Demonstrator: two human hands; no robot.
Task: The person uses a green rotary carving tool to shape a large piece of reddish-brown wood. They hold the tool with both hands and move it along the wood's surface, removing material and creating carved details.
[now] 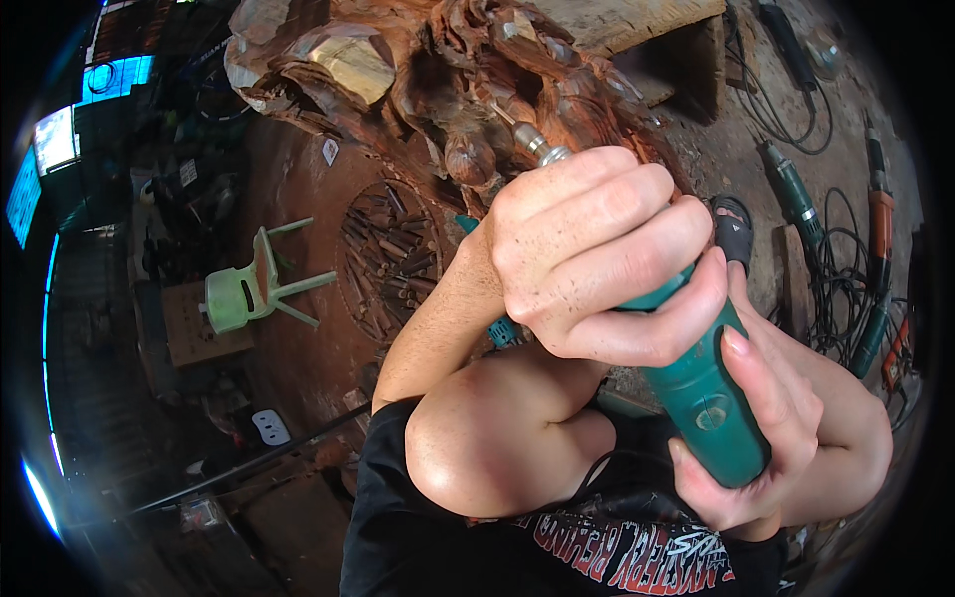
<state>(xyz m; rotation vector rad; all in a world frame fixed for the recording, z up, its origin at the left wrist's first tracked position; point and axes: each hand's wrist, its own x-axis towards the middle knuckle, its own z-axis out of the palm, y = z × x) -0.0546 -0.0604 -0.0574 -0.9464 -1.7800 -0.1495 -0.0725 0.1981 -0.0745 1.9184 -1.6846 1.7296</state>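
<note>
A green electric die grinder (705,403) slants across the middle of the view, its metal collet and thin bit pointing up and to the left. My left hand (602,254) wraps round its front part, fingers closed. Lower down, my right hand (766,433) grips the rear of the body, thumb along one side. Just beyond the left hand stands a reddish-brown carved wood piece (468,99), rough and full of hollows. The bit (504,115) is at a hollow of the carving; whether it touches the wood I cannot tell.
A pale green plastic chair (234,298) lies to the left, near a round heap of short brown rods (388,259). At right are another green power tool (791,194), an orange-and-black one (881,229) and tangled black cables (841,269). A dark sandal (734,239) shows beside my hands.
</note>
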